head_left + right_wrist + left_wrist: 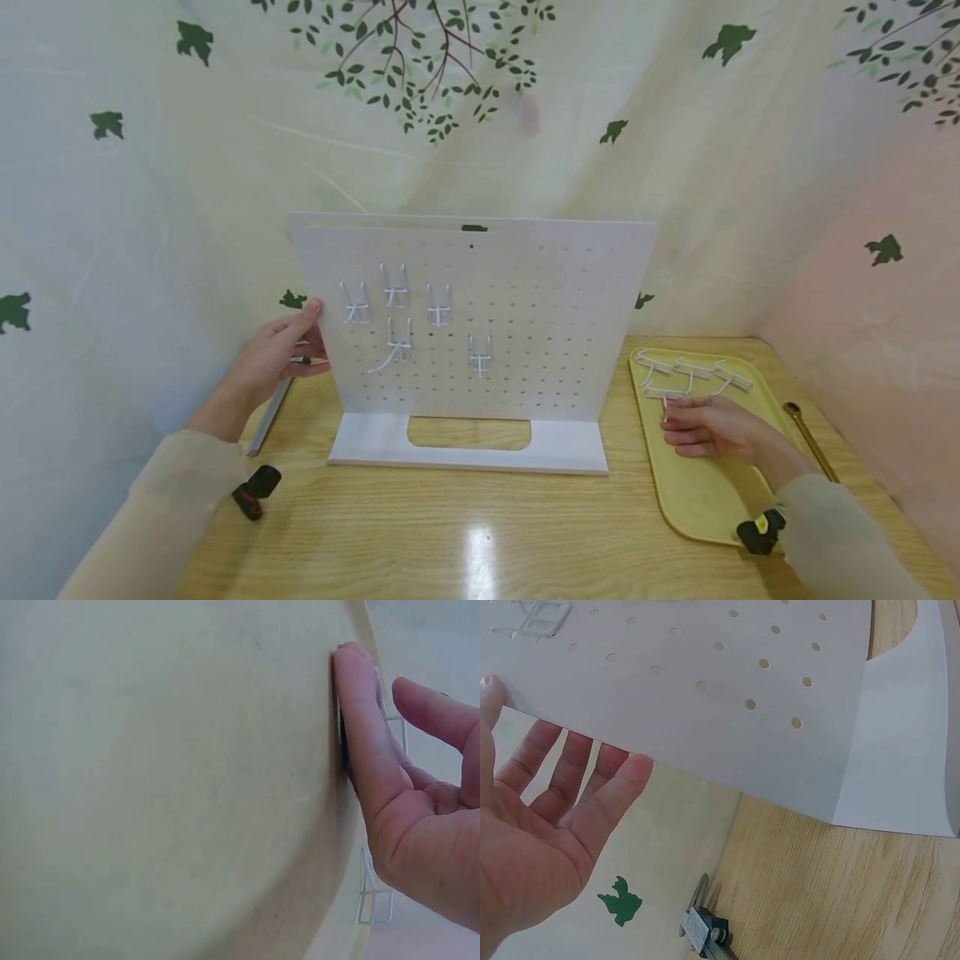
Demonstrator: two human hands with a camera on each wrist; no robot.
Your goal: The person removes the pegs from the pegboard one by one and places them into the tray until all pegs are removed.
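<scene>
A white pegboard [517, 333] on a flat base stands upright, with several white wire hooks [438, 310] hanging on its left and middle. My left hand [273, 358] holds the board's left edge, thumb at the front and fingers reaching behind; in the left wrist view the fingers [619, 791] pass behind the edge. My right hand [716, 429] is over the yellow tray [720, 500], its fingertips right at a white wire hook [665, 393]. In the right wrist view, the thumb [435, 712] stands apart from a straight finger [360, 712] along the tray.
More wire hooks [693, 369] lie at the tray's far end. A brass-coloured wrench [810, 437] lies right of the tray. Behind the left hand is a metal caliper [272, 417], also seen as a caliper [697, 928] in the left wrist view. A leaf-print curtain [525, 167] backs the table.
</scene>
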